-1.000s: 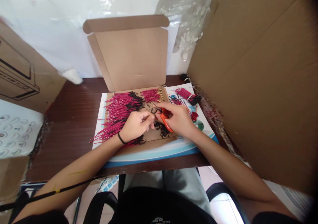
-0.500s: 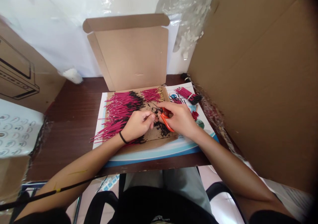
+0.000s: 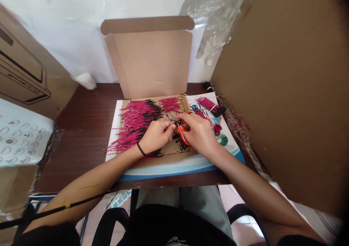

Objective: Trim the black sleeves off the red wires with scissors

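the left hand (image 3: pixel 156 137) pinches a thin wire end (image 3: pixel 172 126), too small to trace its line, mid-frame just left of the blades of the orange-handled snips (image 3: pixel 183 134) gripped in the right hand (image 3: pixel 198 135).

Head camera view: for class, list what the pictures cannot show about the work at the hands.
Head view only:
- Blades of the orange-handled snips: mostly hidden by the right hand.
- What the left hand pinches: covered by its fingers.
- Black bits on the cardboard: too small to identify.
- Band on the red wire bundle: too small to identify.
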`<state>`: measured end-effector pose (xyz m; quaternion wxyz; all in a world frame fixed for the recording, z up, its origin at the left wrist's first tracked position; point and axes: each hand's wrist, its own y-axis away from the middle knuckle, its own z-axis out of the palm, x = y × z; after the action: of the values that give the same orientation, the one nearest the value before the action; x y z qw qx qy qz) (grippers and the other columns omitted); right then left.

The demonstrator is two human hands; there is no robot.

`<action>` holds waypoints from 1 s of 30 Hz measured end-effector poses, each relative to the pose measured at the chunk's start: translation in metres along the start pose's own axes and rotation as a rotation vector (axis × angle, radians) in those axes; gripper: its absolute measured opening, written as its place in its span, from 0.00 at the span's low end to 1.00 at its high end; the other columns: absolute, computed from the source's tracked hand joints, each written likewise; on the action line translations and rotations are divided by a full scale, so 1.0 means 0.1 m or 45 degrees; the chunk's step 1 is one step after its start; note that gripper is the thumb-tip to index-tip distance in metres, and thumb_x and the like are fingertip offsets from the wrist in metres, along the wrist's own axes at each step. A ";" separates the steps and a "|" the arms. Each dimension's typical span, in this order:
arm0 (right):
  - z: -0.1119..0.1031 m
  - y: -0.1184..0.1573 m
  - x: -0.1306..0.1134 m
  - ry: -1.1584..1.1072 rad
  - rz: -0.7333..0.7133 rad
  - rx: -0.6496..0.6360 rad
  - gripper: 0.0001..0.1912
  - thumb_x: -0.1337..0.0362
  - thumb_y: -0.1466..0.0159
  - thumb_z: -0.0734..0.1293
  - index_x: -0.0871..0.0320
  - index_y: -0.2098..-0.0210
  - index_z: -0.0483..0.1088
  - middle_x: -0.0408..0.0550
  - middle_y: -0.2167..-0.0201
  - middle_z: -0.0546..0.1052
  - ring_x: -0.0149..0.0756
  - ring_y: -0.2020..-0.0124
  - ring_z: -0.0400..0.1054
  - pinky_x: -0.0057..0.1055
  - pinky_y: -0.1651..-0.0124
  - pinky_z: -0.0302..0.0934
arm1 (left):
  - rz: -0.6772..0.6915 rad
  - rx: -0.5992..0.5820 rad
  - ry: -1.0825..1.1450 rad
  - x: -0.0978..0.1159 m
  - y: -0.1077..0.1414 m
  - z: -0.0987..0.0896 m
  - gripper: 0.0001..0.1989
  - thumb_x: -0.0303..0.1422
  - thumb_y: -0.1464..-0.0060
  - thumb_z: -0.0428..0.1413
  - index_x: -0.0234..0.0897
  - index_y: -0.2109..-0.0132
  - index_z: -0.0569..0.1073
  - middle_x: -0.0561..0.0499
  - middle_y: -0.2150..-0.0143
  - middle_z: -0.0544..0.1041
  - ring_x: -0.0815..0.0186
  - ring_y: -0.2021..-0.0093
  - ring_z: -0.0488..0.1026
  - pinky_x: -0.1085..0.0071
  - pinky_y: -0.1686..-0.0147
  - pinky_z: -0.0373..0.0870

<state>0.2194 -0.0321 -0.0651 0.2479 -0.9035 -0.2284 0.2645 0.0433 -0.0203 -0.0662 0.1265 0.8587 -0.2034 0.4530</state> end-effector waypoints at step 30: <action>-0.11 -0.03 0.19 0.241 -0.248 -0.357 0.16 0.71 0.38 0.63 0.57 0.51 0.72 0.49 0.68 0.75 0.37 0.64 0.66 0.29 0.66 0.57 | -0.425 -0.350 1.019 -0.12 -0.04 -0.36 0.08 0.31 0.50 0.59 0.30 0.62 0.73 0.45 0.73 0.79 0.78 0.84 0.58 0.80 0.86 0.45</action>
<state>0.2392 -0.0229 -0.0619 0.1643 -0.9236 -0.3252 0.1188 0.0132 0.0008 -0.0560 0.3793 0.6122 -0.0554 0.6915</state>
